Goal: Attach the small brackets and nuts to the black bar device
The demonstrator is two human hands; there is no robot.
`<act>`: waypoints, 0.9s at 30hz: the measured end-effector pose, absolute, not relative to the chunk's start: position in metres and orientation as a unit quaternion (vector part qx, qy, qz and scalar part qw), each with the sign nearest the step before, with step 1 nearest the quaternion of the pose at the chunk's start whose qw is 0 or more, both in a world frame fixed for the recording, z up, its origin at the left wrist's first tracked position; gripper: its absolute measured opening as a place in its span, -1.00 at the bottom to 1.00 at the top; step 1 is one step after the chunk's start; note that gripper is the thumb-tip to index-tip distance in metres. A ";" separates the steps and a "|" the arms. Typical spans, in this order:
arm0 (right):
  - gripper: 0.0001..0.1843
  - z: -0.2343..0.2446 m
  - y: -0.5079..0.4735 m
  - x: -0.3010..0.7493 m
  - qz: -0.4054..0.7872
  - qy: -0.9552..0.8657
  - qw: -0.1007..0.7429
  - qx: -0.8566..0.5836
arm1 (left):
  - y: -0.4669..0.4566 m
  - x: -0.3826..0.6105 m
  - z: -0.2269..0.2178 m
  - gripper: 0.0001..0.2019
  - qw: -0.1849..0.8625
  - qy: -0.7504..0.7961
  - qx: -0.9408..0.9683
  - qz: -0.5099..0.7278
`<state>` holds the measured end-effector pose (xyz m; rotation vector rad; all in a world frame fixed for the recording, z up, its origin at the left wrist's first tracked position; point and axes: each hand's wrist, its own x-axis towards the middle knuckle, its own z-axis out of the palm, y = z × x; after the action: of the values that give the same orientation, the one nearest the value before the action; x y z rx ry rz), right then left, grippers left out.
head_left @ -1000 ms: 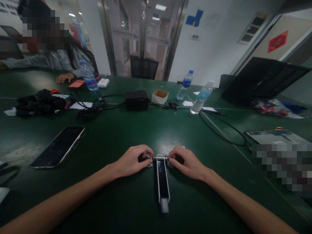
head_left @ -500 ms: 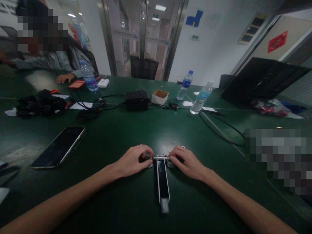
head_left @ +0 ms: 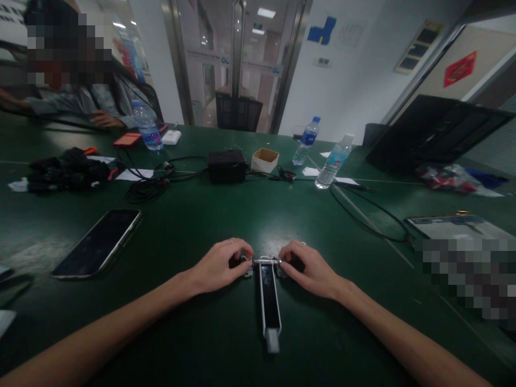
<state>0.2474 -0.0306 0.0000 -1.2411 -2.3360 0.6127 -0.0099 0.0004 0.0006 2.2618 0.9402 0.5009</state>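
A narrow black device in a white frame (head_left: 270, 301) lies lengthwise on the green table (head_left: 258, 215) just in front of me. Across its far end runs a thin metal rod (head_left: 266, 261). My left hand (head_left: 220, 265) pinches the rod's left end, fingers curled closed. My right hand (head_left: 308, 269) pinches the right end the same way. Small metal fittings sit under the fingertips; I cannot make them out.
A dark phone (head_left: 97, 242) lies to the left. Farther back are a black box (head_left: 226, 165), a small cardboard box (head_left: 264, 159), cables (head_left: 147, 185), three water bottles (head_left: 332, 161), an open laptop (head_left: 433, 131) at right, and another person (head_left: 80, 97) seated at far left.
My hands and the device have stayed in place. The person at the far left has pulled a hand back from the red object on the table.
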 end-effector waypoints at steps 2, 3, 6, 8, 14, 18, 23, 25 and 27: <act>-0.86 0.000 -0.030 0.248 0.220 -0.844 0.208 -0.443 | 0.000 -0.010 0.001 -0.84 0.313 0.361 0.859 0.184; -0.84 0.000 -0.030 0.248 0.222 -0.845 0.203 -0.443 | 0.000 -0.010 0.001 -0.84 0.313 0.359 0.860 0.182; -0.79 0.001 -0.030 0.247 0.227 -0.843 0.194 -0.447 | 0.000 -0.010 0.002 -0.85 0.314 0.351 0.863 0.183; -0.83 0.002 -0.031 0.247 0.225 -0.842 0.199 -0.449 | 0.000 -0.010 0.002 -0.85 0.313 0.353 0.861 0.189; -0.80 0.001 -0.031 0.247 0.230 -0.843 0.198 -0.444 | 0.001 -0.010 -0.001 -0.84 0.314 0.365 0.858 0.180; -0.83 0.000 -0.030 0.247 0.221 -0.843 0.204 -0.445 | 0.001 -0.010 -0.001 -0.86 0.303 0.358 0.863 0.188; -0.82 0.001 -0.030 0.246 0.223 -0.843 0.206 -0.443 | 0.001 -0.009 0.001 -0.83 0.307 0.355 0.863 0.186; -0.80 0.002 -0.030 0.246 0.227 -0.841 0.204 -0.446 | 0.000 -0.009 0.002 -0.83 0.307 0.356 0.862 0.187; -0.82 0.003 -0.031 0.246 0.227 -0.842 0.200 -0.447 | 0.000 -0.009 0.001 -0.83 0.308 0.358 0.862 0.185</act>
<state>0.2460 -0.0308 0.0028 -1.2505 -2.3521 0.6338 -0.0092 0.0004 0.0014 2.2786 0.9459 0.4887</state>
